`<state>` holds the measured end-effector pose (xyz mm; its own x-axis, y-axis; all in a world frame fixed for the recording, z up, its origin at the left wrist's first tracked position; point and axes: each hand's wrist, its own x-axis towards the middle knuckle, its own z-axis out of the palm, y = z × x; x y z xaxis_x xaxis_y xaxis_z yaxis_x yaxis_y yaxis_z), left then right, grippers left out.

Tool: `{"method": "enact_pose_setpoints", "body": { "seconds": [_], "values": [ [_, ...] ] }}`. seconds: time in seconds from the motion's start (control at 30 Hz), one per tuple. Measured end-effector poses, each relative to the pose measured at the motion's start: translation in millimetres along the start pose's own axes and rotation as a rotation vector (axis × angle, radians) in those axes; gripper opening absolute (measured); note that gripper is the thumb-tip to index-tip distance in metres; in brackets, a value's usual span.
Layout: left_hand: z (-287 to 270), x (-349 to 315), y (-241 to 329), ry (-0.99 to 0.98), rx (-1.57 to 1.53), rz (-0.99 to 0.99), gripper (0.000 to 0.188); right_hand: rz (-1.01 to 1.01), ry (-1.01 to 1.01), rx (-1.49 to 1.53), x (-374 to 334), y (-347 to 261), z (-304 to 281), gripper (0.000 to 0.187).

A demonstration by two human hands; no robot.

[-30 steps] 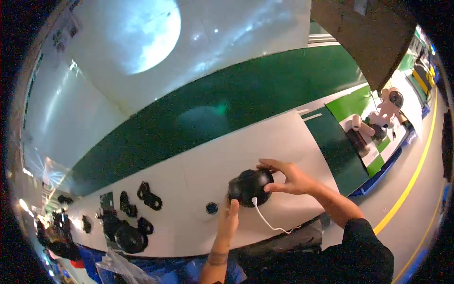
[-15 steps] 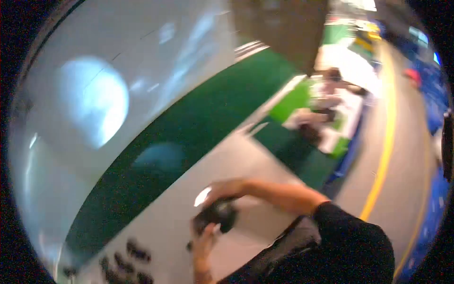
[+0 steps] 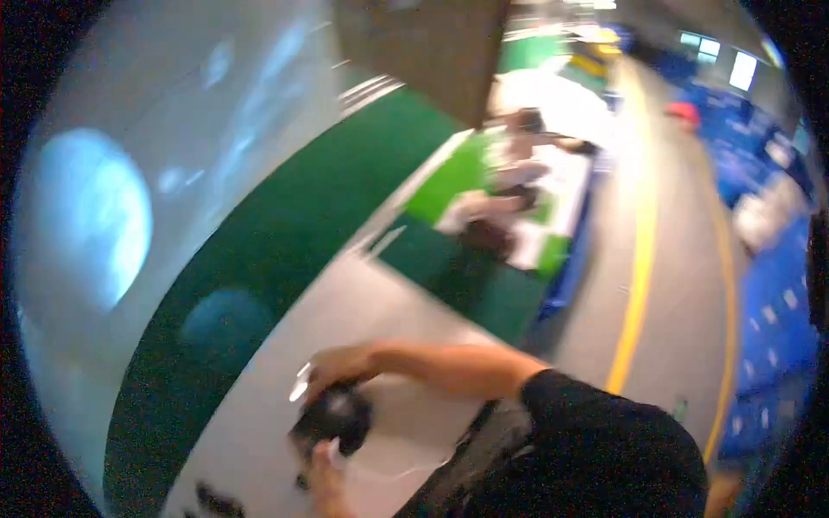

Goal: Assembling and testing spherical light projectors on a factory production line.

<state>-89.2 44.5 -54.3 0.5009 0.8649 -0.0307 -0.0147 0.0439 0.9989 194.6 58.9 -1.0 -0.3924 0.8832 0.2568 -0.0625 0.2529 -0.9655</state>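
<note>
Over the white table, both my hands are on a black rounded object, too blurred to name more closely. My right hand curls over its far side, and a bright white bit shows at the fingertips. On the near side my left hand grips the edge, thumb towards the middle, with a small white patch by the thumb. Parts of the fingers are hidden behind the object. Several small black pieces lie on the table at the lower left, cut off by the picture's edge.
A dark green strip runs behind the table, below a pale glossy panel. At the adjoining bench stands another person, blurred. To the right, a grey aisle has yellow lines, with blue bins beyond.
The whole view has swung to the right, so table, hands and object sit further left and more blue bins show. Both hands keep their grip on the black object.
</note>
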Motion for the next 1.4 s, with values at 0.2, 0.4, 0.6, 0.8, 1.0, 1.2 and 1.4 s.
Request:
{"method": "enact_pose_setpoints", "body": {
  "seconds": [0.2, 0.4, 0.6, 0.8, 1.0, 1.2, 1.4],
  "values": [
    [81.8, 17.4, 67.3, -0.121, -0.227, -0.082, 0.076, 0.394, 0.028, 0.296, -32.8, -12.3, -30.1, 0.04],
    [60.5, 7.4, 71.1, -0.092, -0.161, -0.078, 0.081, 0.403, -0.019, 0.491, -10.4, -28.2, -10.3, 0.042],
    [71.2, 13.1, 73.3, -0.106, -0.165, -0.045, 0.084, 0.416, -0.105, 0.494, -14.5, -17.7, -20.7, 0.052],
    [64.0, 11.7, 64.5, -0.076, -0.172, -0.054, 0.085, 0.32, -0.058, 0.522, -10.1, -16.7, -14.6, 0.055],
    [62.1, 11.3, 69.2, -0.084, -0.112, -0.055, 0.087, 0.35, -0.099, 0.379, -9.9, -19.2, -13.0, 0.054],
    [63.1, 11.2, 69.0, -0.093, -0.146, -0.066, 0.09, 0.349, -0.041, 0.391, -10.7, -15.7, -9.4, 0.056],
    [63.1, 4.8, 74.9, -0.047, -0.147, -0.13, 0.091, 0.397, -0.06, 0.255, -8.4, -24.0, -9.8, 0.055]
  ]
}}
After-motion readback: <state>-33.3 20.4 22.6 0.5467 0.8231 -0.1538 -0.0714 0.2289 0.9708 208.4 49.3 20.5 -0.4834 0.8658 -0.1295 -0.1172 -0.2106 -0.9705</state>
